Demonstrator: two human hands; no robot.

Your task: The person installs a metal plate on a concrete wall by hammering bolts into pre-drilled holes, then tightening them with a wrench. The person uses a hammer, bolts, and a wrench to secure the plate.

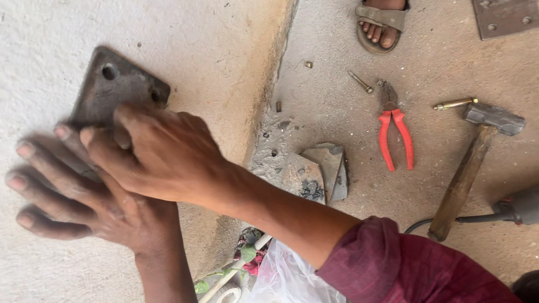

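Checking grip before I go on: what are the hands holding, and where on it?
Both hands press a dark metal plate flat against the wall, fingers on its lower end. No wrapped grip.

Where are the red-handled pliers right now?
In the head view, the pliers lie on the floor right of centre, between the broken concrete pieces and the hammer, below a loose screw.

The person's two hands are bare, the left hand (pixel 87 201) on an uncovered forearm with no sleeve in sight, the right hand (pixel 160 154) on an arm wearing a dark maroon cloth sleeve pushed up into folds near the elbow.
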